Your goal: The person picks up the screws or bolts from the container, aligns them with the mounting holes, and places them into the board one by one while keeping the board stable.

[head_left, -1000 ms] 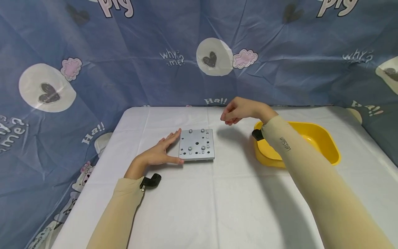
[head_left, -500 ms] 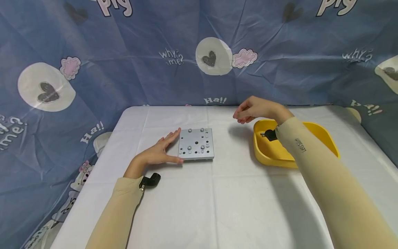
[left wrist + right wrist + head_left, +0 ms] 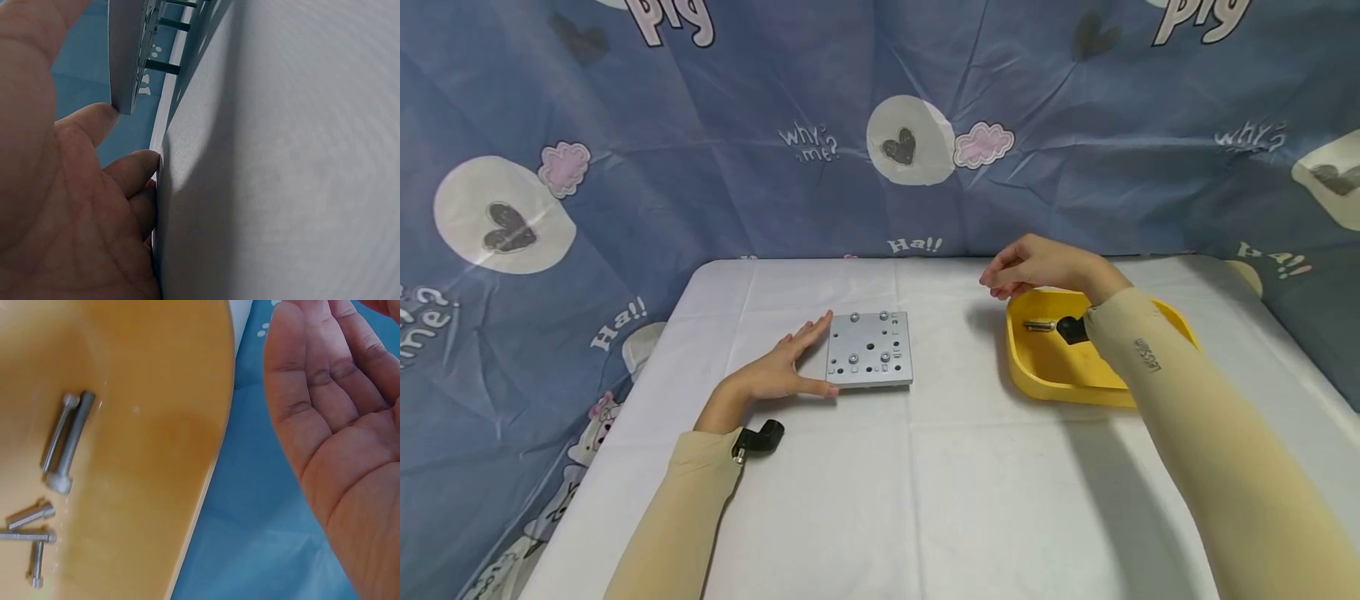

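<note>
A square, drilled metal plate (image 3: 880, 333) with several socket-head screws in its top sits left of centre on the table. My left hand (image 3: 771, 371) holds it by the left side, thumb at the near edge and index finger at the far corner. Seen by the left wrist, threaded screw ends (image 3: 164, 66) stick out beneath the plate. My right hand (image 3: 1045, 265) hovers at the far left rim of a yellow tray (image 3: 1026, 379), fingers loosely curled, nothing visible in them. The right wrist view shows socket-head bolts (image 3: 76, 437) of different sizes lying in the tray.
A white cloth (image 3: 970, 492) covers the table, and a blue printed curtain (image 3: 760, 200) hangs behind it. My right forearm (image 3: 1187, 417) passes over the tray and hides part of it. Small black cameras (image 3: 762, 437) are strapped to both wrists.
My right hand has moved right, away from the plate and toward the tray; a bolt in the tray has come into sight. The left hand stays on the plate.
</note>
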Available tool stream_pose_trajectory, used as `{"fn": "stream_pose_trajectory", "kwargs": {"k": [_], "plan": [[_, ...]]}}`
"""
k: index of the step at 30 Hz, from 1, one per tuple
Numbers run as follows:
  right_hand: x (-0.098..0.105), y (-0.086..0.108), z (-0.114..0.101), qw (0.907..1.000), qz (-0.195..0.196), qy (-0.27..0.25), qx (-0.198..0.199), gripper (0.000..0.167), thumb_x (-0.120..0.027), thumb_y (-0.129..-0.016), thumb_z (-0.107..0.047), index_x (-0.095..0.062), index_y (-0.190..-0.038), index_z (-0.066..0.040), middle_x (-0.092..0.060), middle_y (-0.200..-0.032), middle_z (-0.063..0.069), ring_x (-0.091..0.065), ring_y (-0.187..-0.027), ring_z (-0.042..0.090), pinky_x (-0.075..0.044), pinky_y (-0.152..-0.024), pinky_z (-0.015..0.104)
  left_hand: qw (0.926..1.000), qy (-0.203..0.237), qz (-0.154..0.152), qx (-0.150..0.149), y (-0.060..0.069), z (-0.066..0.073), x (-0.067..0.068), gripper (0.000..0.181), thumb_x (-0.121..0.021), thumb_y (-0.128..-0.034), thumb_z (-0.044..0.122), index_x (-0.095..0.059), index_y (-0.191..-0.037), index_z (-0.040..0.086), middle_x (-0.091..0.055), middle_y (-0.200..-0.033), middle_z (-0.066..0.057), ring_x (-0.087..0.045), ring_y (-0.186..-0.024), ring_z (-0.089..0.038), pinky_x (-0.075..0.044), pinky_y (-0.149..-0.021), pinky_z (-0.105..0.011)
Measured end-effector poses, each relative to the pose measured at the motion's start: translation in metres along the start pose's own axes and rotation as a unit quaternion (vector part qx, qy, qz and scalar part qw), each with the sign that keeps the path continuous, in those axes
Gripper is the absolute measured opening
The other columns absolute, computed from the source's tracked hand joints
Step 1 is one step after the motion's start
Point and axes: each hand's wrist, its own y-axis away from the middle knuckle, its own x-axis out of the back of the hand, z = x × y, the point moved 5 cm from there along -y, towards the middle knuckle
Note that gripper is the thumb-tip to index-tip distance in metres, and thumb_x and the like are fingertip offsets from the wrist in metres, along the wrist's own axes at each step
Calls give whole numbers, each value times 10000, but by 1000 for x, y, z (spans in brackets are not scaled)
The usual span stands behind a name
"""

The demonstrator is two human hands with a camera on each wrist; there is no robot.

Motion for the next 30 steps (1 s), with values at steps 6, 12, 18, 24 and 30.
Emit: {"fn": "stream_pose_trajectory", "kwargs": {"k": [6,12,18,24,30], "plan": [[7,8,10,10000,58,23,-44,335,-661,-1071,-223,-733,-1295,16,-805,-1041,34,-751,-967,204,-644,-900,290,10000,27,-5,75,2,0,-1,1298,-936,-799,510,-49,-1739,384,-31,-1833,-60,97,-1680,-429,53,-1318,-712],[13,17,20,9998,151,45,-106,354,-653,-1079,-236,-723,-1315,18,-815,-1122,88,-754,-989,209,-637,-884,271,9999,77,18,92,4,-1,-2,1295,-938,-795,511,-59,-1738,392,-28,-1834,-52,102,-1679,-433,48,-1314,-722],[20,28,32,9996,162,95,-198,369,-647,-1083,-244,-711,-1329,24,-800,-1164,99,-732,-1002,226,-629,-896,272,9998,137,25,150,5,-1,-3,1281,-939,-796,512,-64,-1728,437,-17,-1834,-61,116,-1666,-475,28,-1296,-760],[25,37,43,9991,190,11,-369,390,-665,-1079,-260,-707,-1356,11,-795,-1157,75,-716,-1018,243,-629,-918,289,9997,180,23,153,5,0,-3,1279,-939,-797,507,-71,-1732,421,-1,-1832,-85,128,-1653,-509,21,-1276,-790],[26,45,53,9989,160,-72,-438,415,-682,-1071,-255,-696,-1382,19,-789,-1161,73,-716,-1034,226,-630,-931,278,9998,174,35,131,6,0,-2,1286,-941,-797,499,-70,-1738,396,-11,-1832,-87,129,-1648,-519,26,-1272,-795]]}}
